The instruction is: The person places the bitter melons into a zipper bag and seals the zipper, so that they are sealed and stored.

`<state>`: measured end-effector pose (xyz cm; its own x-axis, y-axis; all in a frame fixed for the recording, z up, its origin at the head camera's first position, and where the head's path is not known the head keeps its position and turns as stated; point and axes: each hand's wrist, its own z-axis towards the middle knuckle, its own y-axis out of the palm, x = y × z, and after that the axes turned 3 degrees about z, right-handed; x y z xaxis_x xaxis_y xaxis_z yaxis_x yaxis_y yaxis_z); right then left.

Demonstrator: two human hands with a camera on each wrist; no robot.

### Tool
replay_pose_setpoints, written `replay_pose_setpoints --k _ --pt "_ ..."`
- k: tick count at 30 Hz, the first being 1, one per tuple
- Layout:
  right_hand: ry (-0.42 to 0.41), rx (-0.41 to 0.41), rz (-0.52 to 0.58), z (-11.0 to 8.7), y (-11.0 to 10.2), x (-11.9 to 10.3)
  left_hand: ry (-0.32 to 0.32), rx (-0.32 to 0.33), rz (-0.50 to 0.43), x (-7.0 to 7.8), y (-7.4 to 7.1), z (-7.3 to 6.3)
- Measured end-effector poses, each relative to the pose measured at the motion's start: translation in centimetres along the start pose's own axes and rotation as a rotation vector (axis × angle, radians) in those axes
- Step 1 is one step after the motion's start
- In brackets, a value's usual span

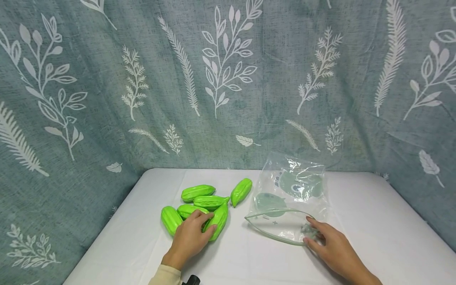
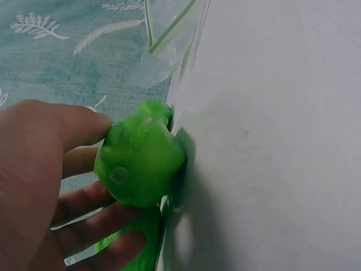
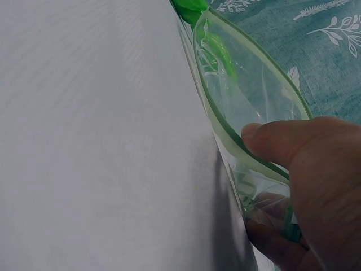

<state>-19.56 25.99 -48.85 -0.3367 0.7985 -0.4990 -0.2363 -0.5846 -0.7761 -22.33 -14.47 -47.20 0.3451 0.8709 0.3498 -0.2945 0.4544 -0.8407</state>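
My left hand (image 1: 192,231) holds a bright green ridged gourd (image 1: 220,221) between thumb and fingers. Its rounded end (image 2: 138,164) faces the left wrist camera, with the thumb against one side. Several similar green gourds lie close around that hand, among them one at the left (image 1: 171,220). At the right, a clear zip bag (image 1: 263,182) with pale green printed shapes lies with its mouth bowed open toward me. My right hand (image 1: 331,243) grips the mouth's right end; in the right wrist view the thumb lies at the green rim (image 3: 225,130) and other fingers show under the plastic.
A white-covered table (image 1: 242,261) bears everything. Behind and beside it hangs a grey-green curtain (image 1: 270,87) with white leaf prints. One green gourd (image 1: 241,191) lies apart from the group, near the bag's left side.
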Motion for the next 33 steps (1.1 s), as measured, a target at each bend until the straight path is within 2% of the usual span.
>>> replay_pose_setpoints --k 11,19,27,33 --pt "-0.004 0.005 0.004 0.0 0.1 0.1 0.03 -0.025 0.004 0.0 0.2 -0.4" --pt "-0.014 0.012 0.005 0.0 0.1 0.1 0.04 -0.072 0.03 0.0 0.8 -0.6" --pt "-0.009 0.007 0.009 -0.1 0.0 0.0 0.082 -0.001 0.041 0.1 1.2 -0.7" --pt "-0.001 0.006 0.016 -0.1 0.1 0.1 0.061 0.011 0.028 0.3 1.2 -0.7"
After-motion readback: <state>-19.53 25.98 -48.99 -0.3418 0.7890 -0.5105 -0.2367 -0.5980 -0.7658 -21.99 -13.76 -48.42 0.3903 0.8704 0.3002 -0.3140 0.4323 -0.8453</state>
